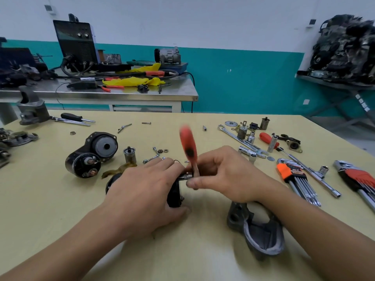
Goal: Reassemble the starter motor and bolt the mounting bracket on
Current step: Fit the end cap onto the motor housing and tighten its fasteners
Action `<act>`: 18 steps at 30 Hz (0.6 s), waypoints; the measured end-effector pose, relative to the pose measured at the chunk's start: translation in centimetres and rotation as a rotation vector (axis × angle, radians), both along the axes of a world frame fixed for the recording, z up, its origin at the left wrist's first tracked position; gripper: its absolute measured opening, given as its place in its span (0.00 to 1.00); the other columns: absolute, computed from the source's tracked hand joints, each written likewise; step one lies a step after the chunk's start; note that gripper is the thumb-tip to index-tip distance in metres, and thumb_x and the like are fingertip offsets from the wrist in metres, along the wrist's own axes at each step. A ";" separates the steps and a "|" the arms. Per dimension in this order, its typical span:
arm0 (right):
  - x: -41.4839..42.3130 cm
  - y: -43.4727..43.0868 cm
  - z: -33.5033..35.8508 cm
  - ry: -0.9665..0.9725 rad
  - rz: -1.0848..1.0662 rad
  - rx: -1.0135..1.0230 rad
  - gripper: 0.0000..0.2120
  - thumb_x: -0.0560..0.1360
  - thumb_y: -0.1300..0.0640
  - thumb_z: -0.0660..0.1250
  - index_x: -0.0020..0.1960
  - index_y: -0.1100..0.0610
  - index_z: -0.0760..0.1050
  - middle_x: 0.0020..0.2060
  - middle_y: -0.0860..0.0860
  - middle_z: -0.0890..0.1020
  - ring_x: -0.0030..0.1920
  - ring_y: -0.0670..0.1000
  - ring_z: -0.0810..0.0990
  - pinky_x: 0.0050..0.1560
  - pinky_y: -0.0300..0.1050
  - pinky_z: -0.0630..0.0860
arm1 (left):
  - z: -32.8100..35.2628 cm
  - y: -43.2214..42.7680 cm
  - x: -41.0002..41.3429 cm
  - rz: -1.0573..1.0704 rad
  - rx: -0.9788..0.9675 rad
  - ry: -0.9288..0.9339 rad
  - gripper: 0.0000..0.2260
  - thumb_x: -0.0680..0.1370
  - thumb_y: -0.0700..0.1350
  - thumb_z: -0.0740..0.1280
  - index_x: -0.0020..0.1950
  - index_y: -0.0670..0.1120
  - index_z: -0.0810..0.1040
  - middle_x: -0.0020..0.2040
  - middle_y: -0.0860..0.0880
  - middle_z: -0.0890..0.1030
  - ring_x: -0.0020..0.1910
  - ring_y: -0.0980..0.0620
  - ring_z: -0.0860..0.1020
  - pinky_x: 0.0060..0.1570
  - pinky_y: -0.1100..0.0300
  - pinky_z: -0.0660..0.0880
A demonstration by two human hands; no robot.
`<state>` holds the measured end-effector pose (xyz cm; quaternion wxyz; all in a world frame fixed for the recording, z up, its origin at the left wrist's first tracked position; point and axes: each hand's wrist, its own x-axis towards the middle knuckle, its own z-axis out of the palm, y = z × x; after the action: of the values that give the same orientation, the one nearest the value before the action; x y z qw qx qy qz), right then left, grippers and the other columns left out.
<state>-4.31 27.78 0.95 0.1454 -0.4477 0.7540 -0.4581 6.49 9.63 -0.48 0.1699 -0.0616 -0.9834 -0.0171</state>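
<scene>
Hands meet at the middle of the yellow table [50,209]. The left hand [142,191] lies over the black starter body [174,194], fingers curled across its top and thumb tucked under its near end, gripping it against the tabletop. The right hand [223,173] pinches the metal shank of a red-handled tool [188,147] between thumb and fingers. The handle stands up, blurred, and the fingers hide what its working end meets at the starter body's upper right. Nearer than the starter body and to its right, one grey cast housing [257,234] lies partly under the right forearm. Farther off to the left sits one black solenoid assembly [91,157]. Just beyond the starter body lie two small nuts [160,151]. Well to its right lie an orange-clipped hex key set [294,177], a red-clipped hex key set [361,179], one T-handle wrench [312,171] and one red-handled screwdriver [267,138].
</scene>
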 end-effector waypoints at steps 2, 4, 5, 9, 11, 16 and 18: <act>0.0 -0.6 0.0 -0.119 -0.074 0.063 0.05 0.80 0.54 0.69 0.47 0.52 0.82 0.39 0.52 0.87 0.38 0.52 0.87 0.36 0.38 0.79 | -0.2 0.0 0.0 -0.010 -0.025 0.012 0.26 0.70 0.73 0.60 0.63 0.61 0.67 0.56 0.61 0.73 0.58 0.58 0.73 0.47 0.60 0.72; 0.1 -1.2 -0.2 -0.221 -0.130 0.173 0.15 0.83 0.47 0.62 0.46 0.56 0.78 0.35 0.55 0.86 0.34 0.56 0.87 0.31 0.39 0.78 | -0.3 0.0 0.0 -0.011 -0.034 0.024 0.28 0.70 0.73 0.60 0.65 0.61 0.67 0.56 0.61 0.74 0.59 0.58 0.73 0.47 0.61 0.70; 0.1 -1.3 -0.2 -0.238 -0.136 0.196 0.17 0.83 0.46 0.60 0.45 0.57 0.77 0.33 0.55 0.85 0.33 0.56 0.86 0.30 0.40 0.78 | -0.3 0.0 0.0 -0.012 -0.035 0.026 0.28 0.70 0.73 0.60 0.65 0.61 0.67 0.56 0.61 0.74 0.59 0.58 0.73 0.46 0.61 0.69; -0.6 -0.4 -0.3 -0.105 -0.079 0.110 0.06 0.79 0.51 0.70 0.47 0.53 0.79 0.36 0.53 0.86 0.35 0.54 0.87 0.34 0.38 0.78 | -0.1 0.0 -0.1 -0.021 -0.021 0.017 0.26 0.70 0.73 0.60 0.61 0.61 0.67 0.55 0.61 0.74 0.57 0.58 0.73 0.45 0.61 0.69; -0.9 0.2 -0.1 -0.035 -0.005 0.034 0.06 0.74 0.58 0.75 0.46 0.48 0.82 0.38 0.52 0.87 0.39 0.53 0.86 0.42 0.41 0.80 | -0.1 0.0 -0.2 -0.018 -0.021 0.015 0.26 0.69 0.74 0.58 0.61 0.62 0.67 0.55 0.61 0.73 0.57 0.59 0.72 0.46 0.61 0.70; -0.6 -0.1 -1.1 0.207 0.002 0.039 0.08 0.71 0.62 0.79 0.47 0.54 0.84 0.35 0.44 0.83 0.34 0.47 0.81 0.39 0.45 0.79 | -0.1 -0.1 -0.2 0.001 0.008 0.031 0.22 0.72 0.71 0.59 0.60 0.62 0.66 0.53 0.60 0.72 0.57 0.59 0.72 0.46 0.60 0.71; -0.5 -0.3 -0.9 0.070 -0.024 0.038 0.06 0.75 0.58 0.75 0.52 0.56 0.82 0.39 0.50 0.85 0.35 0.52 0.85 0.41 0.50 0.83 | -0.3 0.0 -0.2 0.007 -0.002 0.023 0.26 0.69 0.73 0.60 0.62 0.62 0.66 0.55 0.61 0.73 0.58 0.59 0.72 0.47 0.60 0.71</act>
<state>-4.82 27.50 0.04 0.1220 -0.4516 0.7726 -0.4293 6.31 9.58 -0.74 0.1813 -0.0586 -0.9816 -0.0148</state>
